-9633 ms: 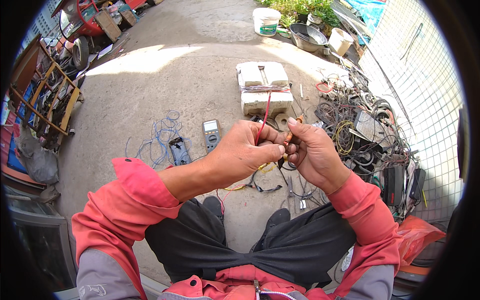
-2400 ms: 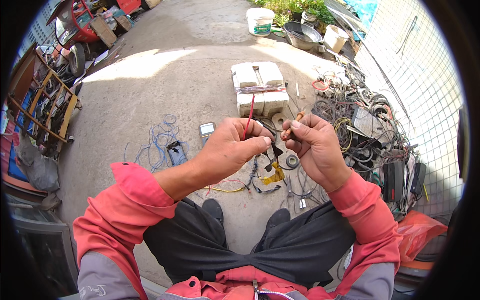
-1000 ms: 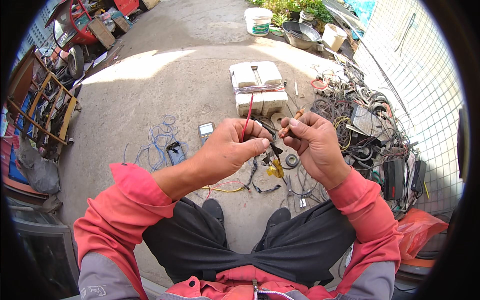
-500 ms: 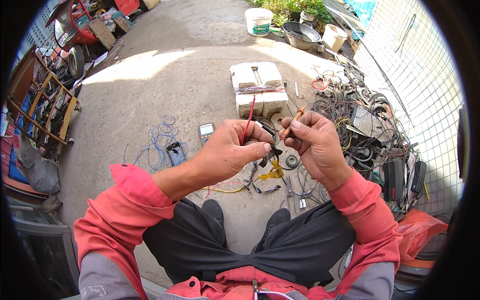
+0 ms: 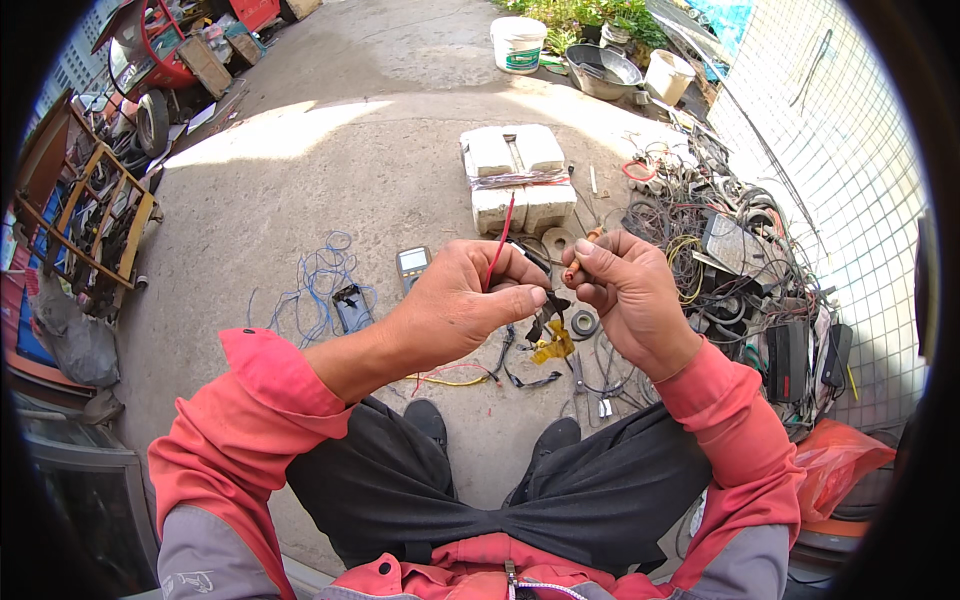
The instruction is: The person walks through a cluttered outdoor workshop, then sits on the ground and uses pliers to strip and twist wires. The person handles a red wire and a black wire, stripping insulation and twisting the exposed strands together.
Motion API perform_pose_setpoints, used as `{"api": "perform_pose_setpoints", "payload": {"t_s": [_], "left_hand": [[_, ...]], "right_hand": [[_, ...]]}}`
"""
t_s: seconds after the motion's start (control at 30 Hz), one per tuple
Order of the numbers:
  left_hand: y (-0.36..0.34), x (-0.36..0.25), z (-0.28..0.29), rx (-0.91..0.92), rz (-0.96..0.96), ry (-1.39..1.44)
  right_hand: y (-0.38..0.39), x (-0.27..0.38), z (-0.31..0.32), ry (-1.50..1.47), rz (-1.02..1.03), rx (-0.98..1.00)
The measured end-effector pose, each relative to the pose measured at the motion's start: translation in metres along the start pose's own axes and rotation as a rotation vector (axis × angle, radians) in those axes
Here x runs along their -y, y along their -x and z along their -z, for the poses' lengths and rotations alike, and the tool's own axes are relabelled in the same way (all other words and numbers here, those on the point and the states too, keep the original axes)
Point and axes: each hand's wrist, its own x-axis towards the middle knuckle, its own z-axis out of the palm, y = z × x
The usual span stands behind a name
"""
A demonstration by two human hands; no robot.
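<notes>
My left hand (image 5: 465, 300) is closed on a thin red wire (image 5: 503, 240), whose end stands up above the fingers. From around its fingertips hangs a black strip (image 5: 543, 318), with a yellow strip (image 5: 553, 344) below it; how they are joined cannot be made out. My right hand (image 5: 635, 285) pinches a short orange-brown rod (image 5: 582, 258) between thumb and fingers, tilted with its lower end toward the left hand. A small gap lies between the rod and the left fingertips. The far ends of the wire are hidden behind the left hand.
Beyond my hands stands a white foam block (image 5: 515, 180). A multimeter (image 5: 412, 263), blue wire tangle (image 5: 325, 275), tape roll (image 5: 584, 322) and scissors (image 5: 578, 375) lie on the concrete. Heaped cables (image 5: 720, 230) line the right side; a wooden frame (image 5: 110, 210) stands left.
The orange-brown rod has turned and sits lower in my right fingers, which have shifted slightly. The black and yellow strips hang differently, a little to the right. My left hand has barely moved.
</notes>
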Motion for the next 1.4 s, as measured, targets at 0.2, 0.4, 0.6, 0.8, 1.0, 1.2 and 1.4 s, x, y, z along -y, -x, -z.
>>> {"api": "perform_pose_setpoints", "payload": {"t_s": [0.2,0.4,0.6,0.8,1.0,1.2,1.4], "left_hand": [[0.0016,-0.0061,-0.0016,-0.004,0.009,0.024],[0.0003,-0.0028,-0.0007,0.009,0.001,-0.011],[0.0016,-0.0045,-0.0003,0.010,0.007,-0.021],[0.0018,-0.0051,-0.0013,0.023,-0.001,-0.005],[0.0025,-0.0050,-0.0026,0.020,-0.008,0.056],[0.0040,-0.0057,-0.0002,0.064,0.013,-0.016],[0.0037,-0.0061,-0.0011,-0.045,-0.074,-0.032]], "right_hand": [[0.0001,0.0001,0.0009,-0.003,-0.004,-0.006],[0.0004,0.0002,-0.0006,0.040,0.035,-0.017],[0.0011,0.0004,-0.0028,0.106,0.111,-0.018],[0.0004,-0.0009,-0.0013,0.112,0.117,-0.019],[-0.0010,-0.0016,-0.0007,0.097,0.099,0.000],[-0.0003,-0.0012,-0.0004,0.078,0.077,0.034],[0.0018,0.0008,-0.0016,0.082,0.036,0.114]]}}
